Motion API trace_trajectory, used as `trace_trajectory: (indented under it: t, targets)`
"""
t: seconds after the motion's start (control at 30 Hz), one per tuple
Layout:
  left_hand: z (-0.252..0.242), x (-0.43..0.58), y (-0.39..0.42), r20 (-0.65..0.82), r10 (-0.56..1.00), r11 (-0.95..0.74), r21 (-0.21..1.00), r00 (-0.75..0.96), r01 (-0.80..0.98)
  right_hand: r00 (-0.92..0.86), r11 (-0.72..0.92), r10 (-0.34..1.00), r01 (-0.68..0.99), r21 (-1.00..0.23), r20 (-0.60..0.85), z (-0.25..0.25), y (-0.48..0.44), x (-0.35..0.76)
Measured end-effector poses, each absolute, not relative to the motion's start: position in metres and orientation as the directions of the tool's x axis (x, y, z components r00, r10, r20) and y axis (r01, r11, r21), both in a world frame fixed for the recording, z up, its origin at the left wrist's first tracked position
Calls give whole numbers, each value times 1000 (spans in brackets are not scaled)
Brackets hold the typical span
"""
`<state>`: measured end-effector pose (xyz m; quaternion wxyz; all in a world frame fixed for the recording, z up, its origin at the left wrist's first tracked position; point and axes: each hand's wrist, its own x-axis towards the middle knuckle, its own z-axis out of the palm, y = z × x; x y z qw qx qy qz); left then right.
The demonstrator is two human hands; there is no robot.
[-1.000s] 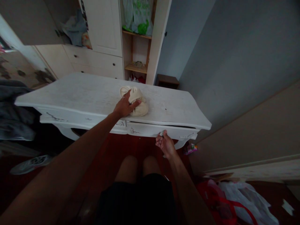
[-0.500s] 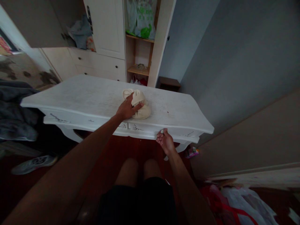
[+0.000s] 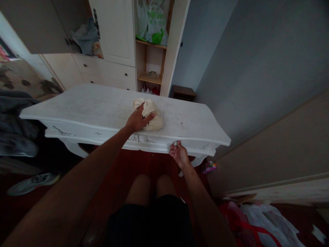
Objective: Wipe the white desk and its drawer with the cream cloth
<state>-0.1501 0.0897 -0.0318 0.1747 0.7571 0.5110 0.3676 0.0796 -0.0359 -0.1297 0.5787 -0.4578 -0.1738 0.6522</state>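
My left hand (image 3: pixel 138 119) rests on a bunched cream cloth (image 3: pixel 156 122), thumb and fingers gripping its near left side. The cloth lies in a soft heap by the front edge of a white table (image 3: pixel 102 103). Lower and to the right, my right hand (image 3: pixel 179 154) is closed at the table's front, its fingers pinching a small pale drawer knob (image 3: pixel 175 143). The drawer front (image 3: pixel 191 143) looks flush with the table, with dark branch-like patterns along the frontage.
Behind the table stands a white wardrobe (image 3: pixel 113 37) with open doors and plastic bags (image 3: pixel 155 24) on a shelf. A grey wall (image 3: pixel 257 68) bounds the right side. Bags (image 3: pixel 269 223) lie low right; a shoe (image 3: pixel 33 183) and dark clothes (image 3: pixel 15 120) are at left.
The view has shifted slightly, so everything sits a little further left. Both hands keep their places on the cloth and the knob.
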Motion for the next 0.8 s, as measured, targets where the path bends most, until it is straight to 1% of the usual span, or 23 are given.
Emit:
trace_trajectory:
  t: [0.07, 0.13, 0.23, 0.33, 0.4, 0.5, 0.57, 0.63, 0.7, 0.73, 0.8]
  targets:
    - [-32, -150, 90, 382, 900, -421, 643, 208, 640, 45, -337, 904, -536, -774, -425, -126, -37, 85]
    - [-32, -150, 91, 379, 904, -414, 651, 200, 636, 10, -409, 891, -419, -811, -455, -122, -40, 92]
    - [-31, -151, 91, 367, 912, -396, 672, 183, 625, 64, -475, 873, -111, -873, -483, -115, -50, 106]
    - [-30, -152, 91, 384, 904, -414, 680, 187, 605, 107, -439, 898, 172, -882, -427, -104, -66, 123]
    - [-30, -152, 90, 403, 893, -437, 677, 199, 592, 42, -355, 933, 276, -893, -358, -91, -75, 137]
    - [-31, -153, 90, 422, 882, -459, 674, 208, 579, -22, -210, 973, 314, -926, -228, -61, -80, 158]
    - [-31, -153, 91, 430, 880, -462, 670, 204, 581, 6, -110, 994, 264, -958, -112, -35, -75, 171]
    - [-32, -153, 91, 435, 878, -462, 666, 199, 586, 88, -15, 996, 213, -977, 4, -10, -64, 184]
    - [-32, -153, 92, 432, 880, -458, 666, 195, 590, 202, 52, 975, 194, -980, 92, 10, -46, 197]
    - [-31, -153, 92, 429, 882, -455, 667, 195, 591, 250, 63, 962, 194, -979, 112, 16, -35, 204]
    - [-30, -153, 91, 424, 885, -450, 669, 194, 591, 325, 26, 941, 204, -979, 92, 22, -12, 216]
